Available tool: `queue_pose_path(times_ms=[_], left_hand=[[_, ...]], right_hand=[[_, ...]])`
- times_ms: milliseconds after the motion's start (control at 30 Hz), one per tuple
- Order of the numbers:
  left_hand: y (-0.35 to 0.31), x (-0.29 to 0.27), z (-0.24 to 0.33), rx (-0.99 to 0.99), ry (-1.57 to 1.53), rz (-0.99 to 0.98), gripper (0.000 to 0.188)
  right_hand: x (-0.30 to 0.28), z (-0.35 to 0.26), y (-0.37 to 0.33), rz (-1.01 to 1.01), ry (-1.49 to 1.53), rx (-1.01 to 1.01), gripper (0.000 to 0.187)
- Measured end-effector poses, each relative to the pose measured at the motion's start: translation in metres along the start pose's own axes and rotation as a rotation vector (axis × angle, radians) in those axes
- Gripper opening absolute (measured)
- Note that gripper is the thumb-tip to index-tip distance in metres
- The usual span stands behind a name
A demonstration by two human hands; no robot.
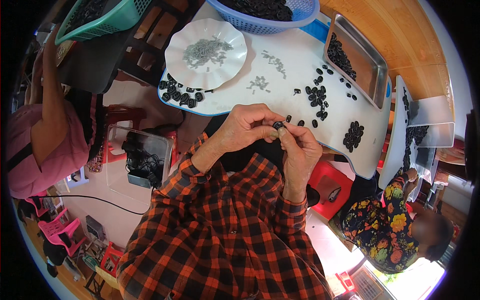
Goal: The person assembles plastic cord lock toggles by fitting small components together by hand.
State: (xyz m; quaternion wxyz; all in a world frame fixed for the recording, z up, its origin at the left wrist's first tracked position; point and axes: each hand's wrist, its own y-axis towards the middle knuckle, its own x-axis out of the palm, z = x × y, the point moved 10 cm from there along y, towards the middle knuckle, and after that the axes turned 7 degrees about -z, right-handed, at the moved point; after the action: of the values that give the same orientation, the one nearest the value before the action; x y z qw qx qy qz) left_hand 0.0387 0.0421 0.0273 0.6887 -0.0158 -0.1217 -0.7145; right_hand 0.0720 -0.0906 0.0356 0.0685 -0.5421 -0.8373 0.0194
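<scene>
Just in front of the table's near edge, my left hand (243, 129) and my right hand (301, 150) meet with their fingertips closed on a small black oval part (278, 125). Thumbs and forefingers pinch it from both sides, and the fingers partly cover it. On the white table (250, 52) beyond, a few like black parts (301, 123) lie close to my right fingers. A larger scatter of black oval parts (316, 95) spreads further back. Small clear, stick-like pieces (259, 84) lie in two loose groups beyond my left hand.
A scalloped white plate (175, 55) holds many clear pieces. Behind it stands a blue basket (260, 26) of black parts; a metal tray (367, 82) sits at right. Black clusters (354, 136) lie near the edges. People sit at left (50, 135) and right (380, 225).
</scene>
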Motion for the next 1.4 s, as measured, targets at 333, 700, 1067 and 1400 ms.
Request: queue_pose_path(times_ms=[333, 700, 1067, 1400], left_hand=[[-0.003, -0.002, 0.005, -0.011, 0.116, 0.006, 0.025], [-0.005, 0.0, -0.006, -0.083, -0.181, -0.051, 0.023], [-0.007, -0.001, -0.005, -0.085, -0.289, -0.065, 0.024], [-0.013, 0.005, 0.002, -0.109, -0.303, -0.123, 0.022]], right_hand=[[-0.002, 0.02, 0.006, -0.088, 0.078, 0.165, 0.009], [0.007, 0.026, 0.013, -0.259, 0.202, 0.206, 0.011], [0.018, 0.028, 0.014, -0.306, 0.315, 0.229, 0.013], [0.031, 0.029, 0.006, -0.462, 0.442, 0.291, 0.014]])
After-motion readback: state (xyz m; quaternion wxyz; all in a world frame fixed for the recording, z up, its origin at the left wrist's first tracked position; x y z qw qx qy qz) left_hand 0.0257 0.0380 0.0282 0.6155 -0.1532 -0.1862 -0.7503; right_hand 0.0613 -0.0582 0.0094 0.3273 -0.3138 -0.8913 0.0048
